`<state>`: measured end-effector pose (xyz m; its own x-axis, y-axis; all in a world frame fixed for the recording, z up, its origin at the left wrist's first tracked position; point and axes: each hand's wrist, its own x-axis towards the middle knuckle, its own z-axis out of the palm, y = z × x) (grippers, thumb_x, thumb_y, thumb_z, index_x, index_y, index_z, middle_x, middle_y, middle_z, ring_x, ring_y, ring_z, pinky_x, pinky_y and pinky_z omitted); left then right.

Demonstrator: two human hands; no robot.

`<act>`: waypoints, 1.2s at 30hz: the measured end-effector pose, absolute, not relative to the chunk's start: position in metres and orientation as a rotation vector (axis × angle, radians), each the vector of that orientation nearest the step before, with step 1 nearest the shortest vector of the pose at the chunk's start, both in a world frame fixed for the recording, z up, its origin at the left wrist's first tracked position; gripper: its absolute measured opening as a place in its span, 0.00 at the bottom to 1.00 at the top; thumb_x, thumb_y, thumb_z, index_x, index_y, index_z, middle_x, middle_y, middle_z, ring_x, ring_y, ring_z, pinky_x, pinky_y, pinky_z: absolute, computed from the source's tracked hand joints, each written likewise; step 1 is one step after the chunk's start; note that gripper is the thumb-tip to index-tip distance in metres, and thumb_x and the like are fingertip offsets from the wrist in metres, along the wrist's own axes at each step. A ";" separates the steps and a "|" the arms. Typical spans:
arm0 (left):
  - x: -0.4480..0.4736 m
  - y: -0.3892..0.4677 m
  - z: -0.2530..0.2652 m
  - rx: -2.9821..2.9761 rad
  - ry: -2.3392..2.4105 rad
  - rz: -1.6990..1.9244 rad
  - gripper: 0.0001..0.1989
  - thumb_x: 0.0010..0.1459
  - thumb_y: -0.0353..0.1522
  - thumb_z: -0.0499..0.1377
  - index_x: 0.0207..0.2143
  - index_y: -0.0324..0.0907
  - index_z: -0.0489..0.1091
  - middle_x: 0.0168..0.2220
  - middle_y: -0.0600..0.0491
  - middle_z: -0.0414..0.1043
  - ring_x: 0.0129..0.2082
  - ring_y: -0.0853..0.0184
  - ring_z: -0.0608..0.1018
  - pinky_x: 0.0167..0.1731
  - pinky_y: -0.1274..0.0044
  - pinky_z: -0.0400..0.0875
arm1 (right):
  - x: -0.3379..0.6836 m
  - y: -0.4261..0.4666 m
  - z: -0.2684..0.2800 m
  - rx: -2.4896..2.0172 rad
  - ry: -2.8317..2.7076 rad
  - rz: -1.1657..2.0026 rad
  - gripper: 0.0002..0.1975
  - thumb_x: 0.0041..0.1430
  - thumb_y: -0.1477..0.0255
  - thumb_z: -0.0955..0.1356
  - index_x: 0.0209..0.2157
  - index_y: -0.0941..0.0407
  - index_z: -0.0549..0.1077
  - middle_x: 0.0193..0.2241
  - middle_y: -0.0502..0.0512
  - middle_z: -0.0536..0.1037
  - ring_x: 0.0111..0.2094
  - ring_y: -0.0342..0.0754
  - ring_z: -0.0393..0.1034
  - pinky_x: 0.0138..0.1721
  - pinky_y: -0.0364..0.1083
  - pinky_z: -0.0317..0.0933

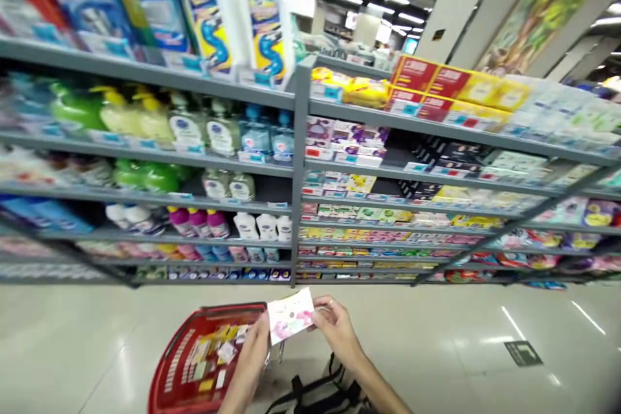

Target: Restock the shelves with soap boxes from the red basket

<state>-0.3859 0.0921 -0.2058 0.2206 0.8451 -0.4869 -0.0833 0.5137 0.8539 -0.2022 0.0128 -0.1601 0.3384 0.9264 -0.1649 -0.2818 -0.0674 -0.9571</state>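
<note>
Between both hands is a small white and pink box, tilted with its printed face toward me. My left hand is closed on the box's left edge. Its right edge is pinched by my right hand, which has a ring on one finger. Below and left of the hands is a red shopping basket with several small yellow and white packages in it. My left forearm hides part of the basket's right side.
Long grey shelves run across the view. Pump bottles and drain cleaner bottles stand on the left, small boxes on the right. A bag with black straps hangs below my hands. A green sign lies on the pale floor.
</note>
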 end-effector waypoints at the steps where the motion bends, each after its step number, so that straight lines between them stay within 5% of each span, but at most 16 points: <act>1: -0.369 0.092 -0.197 0.881 1.178 0.720 0.33 0.46 0.58 0.70 0.44 0.43 0.81 0.43 0.44 0.85 0.56 0.48 0.80 0.59 0.61 0.73 | -0.187 0.002 -0.158 -1.241 -0.669 1.093 0.20 0.56 0.53 0.77 0.43 0.52 0.79 0.35 0.53 0.83 0.34 0.49 0.77 0.40 0.49 0.72; 8: -0.230 0.045 -0.155 1.111 0.924 0.590 0.37 0.51 0.64 0.62 0.41 0.39 0.80 0.35 0.45 0.84 0.42 0.52 0.83 0.43 0.68 0.77 | -0.075 -0.070 -0.145 -1.232 -0.569 0.849 0.21 0.55 0.51 0.77 0.43 0.50 0.81 0.40 0.56 0.85 0.37 0.54 0.79 0.42 0.53 0.73; 12: -0.149 -0.006 -0.156 1.113 0.883 0.573 0.40 0.54 0.64 0.61 0.51 0.40 0.77 0.40 0.44 0.83 0.34 0.56 0.81 0.37 0.67 0.76 | -0.003 -0.127 -0.152 -1.222 -0.474 0.802 0.20 0.53 0.48 0.77 0.41 0.46 0.82 0.41 0.56 0.85 0.40 0.58 0.80 0.42 0.57 0.74; 18: -0.060 -0.067 -0.154 1.047 0.827 0.604 0.48 0.50 0.60 0.68 0.64 0.41 0.63 0.39 0.44 0.83 0.34 0.59 0.81 0.32 0.70 0.75 | 0.094 -0.185 -0.153 -1.241 -0.437 0.805 0.22 0.56 0.51 0.77 0.43 0.53 0.81 0.41 0.57 0.85 0.39 0.52 0.78 0.45 0.53 0.73; 28: 0.068 -0.075 -0.157 1.002 0.728 0.507 0.40 0.53 0.54 0.70 0.61 0.43 0.68 0.37 0.47 0.81 0.34 0.62 0.77 0.32 0.73 0.73 | 0.198 -0.208 -0.156 -1.291 -0.333 0.677 0.23 0.53 0.51 0.78 0.41 0.53 0.79 0.39 0.57 0.85 0.39 0.54 0.79 0.42 0.52 0.74; 36: 0.209 -0.061 -0.152 0.980 0.452 0.257 0.42 0.57 0.56 0.66 0.68 0.47 0.67 0.49 0.42 0.80 0.35 0.61 0.78 0.34 0.72 0.73 | 0.302 -0.226 -0.138 -1.382 -0.174 0.405 0.21 0.53 0.52 0.78 0.41 0.51 0.79 0.41 0.56 0.83 0.39 0.54 0.78 0.41 0.53 0.75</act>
